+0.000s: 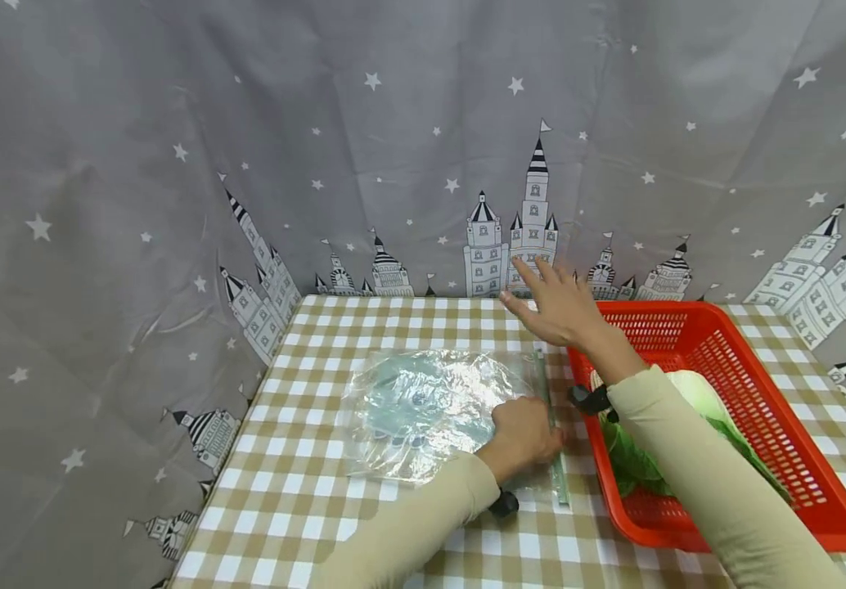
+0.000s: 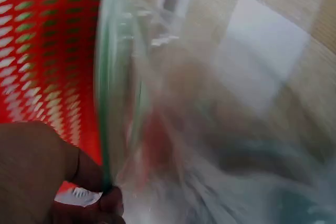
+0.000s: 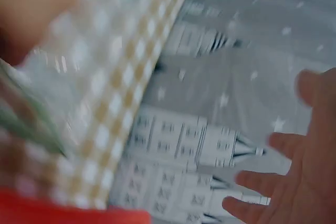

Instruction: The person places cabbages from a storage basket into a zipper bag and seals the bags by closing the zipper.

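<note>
A clear zip bag (image 1: 401, 409) with a green zip strip (image 1: 560, 487) lies on the checked cloth. At the strip, my left hand (image 1: 522, 429) grips the bag's edge; the left wrist view shows thumb and finger pinching the green strip (image 2: 105, 93), with the bag's mouth slightly parted. Raised near the table's far edge, my right hand (image 1: 559, 307) has its fingers spread and holds nothing. The right wrist view shows these fingers (image 3: 257, 182) against the grey curtain. To the right, a red basket (image 1: 798, 466) holds a leafy vegetable (image 1: 699, 393) with a white stem and green leaves, partly hidden by my right sleeve.
The brown-and-white checked cloth (image 1: 283, 491) covers the table. Behind it and along the left hangs a grey curtain (image 1: 408, 164) printed with castles and stars. The basket's left rim stands close beside the bag's zip end.
</note>
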The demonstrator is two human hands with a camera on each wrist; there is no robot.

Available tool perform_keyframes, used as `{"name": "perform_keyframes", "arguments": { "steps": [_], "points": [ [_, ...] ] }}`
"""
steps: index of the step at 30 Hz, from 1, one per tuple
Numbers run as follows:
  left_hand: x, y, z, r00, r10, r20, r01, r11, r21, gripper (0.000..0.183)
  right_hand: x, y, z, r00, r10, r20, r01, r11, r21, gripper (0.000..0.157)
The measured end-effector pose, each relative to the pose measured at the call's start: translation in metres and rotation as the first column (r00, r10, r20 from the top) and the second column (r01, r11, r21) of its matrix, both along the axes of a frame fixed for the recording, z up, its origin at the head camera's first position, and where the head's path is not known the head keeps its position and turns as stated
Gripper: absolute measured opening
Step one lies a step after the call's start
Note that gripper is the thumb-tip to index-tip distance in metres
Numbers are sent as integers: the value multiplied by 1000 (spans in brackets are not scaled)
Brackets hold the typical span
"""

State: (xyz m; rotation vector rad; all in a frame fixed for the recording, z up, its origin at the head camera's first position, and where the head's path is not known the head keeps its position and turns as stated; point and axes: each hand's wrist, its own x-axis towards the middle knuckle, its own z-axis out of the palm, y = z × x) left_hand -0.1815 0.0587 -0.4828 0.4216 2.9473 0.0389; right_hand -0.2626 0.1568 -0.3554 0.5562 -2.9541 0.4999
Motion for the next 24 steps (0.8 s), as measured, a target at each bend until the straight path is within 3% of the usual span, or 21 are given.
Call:
{"name": "perform_keyframes", "arguments": {
  "steps": [3, 5, 8, 11, 16, 18, 21, 24],
  "points": [
    [0, -20, 5, 999, 33, -9, -32, 993, 114, 33, 27, 0, -10, 995, 94, -21, -95, 991, -95, 60],
    [-2, -39, 13, 999, 44, -31, -36, 972, 233, 30, 46, 0, -15, 990, 141, -23, -143, 978, -150, 46],
    [0, -68, 27, 994, 57, -95, -14, 915, 403, 25, 75, -6, -27, 987, 158, 2, -156, 976, -152, 26],
    [6, -88, 38, 988, 32, -152, 54, 848, 528, 21, 103, -22, -47, 980, 198, -10, -198, 979, -58, 10],
    [21, -103, 52, 986, -55, -156, 143, 762, 632, 23, 128, -54, -86, 936, 323, -142, -306, 943, 130, 37],
    [27, -105, 57, 985, -67, -158, 157, 725, 671, 23, 130, -62, -98, 938, 324, -124, -302, 938, 167, 48],
    [33, -109, 67, 984, -72, -165, 173, 624, 762, 23, 128, -67, -113, 966, 258, 10, -255, 946, 201, 47],
    [38, -111, 74, 983, -113, -147, 185, 516, 836, 24, 124, -65, -128, 972, 193, 134, -223, 935, 274, 47]
  ]
}}
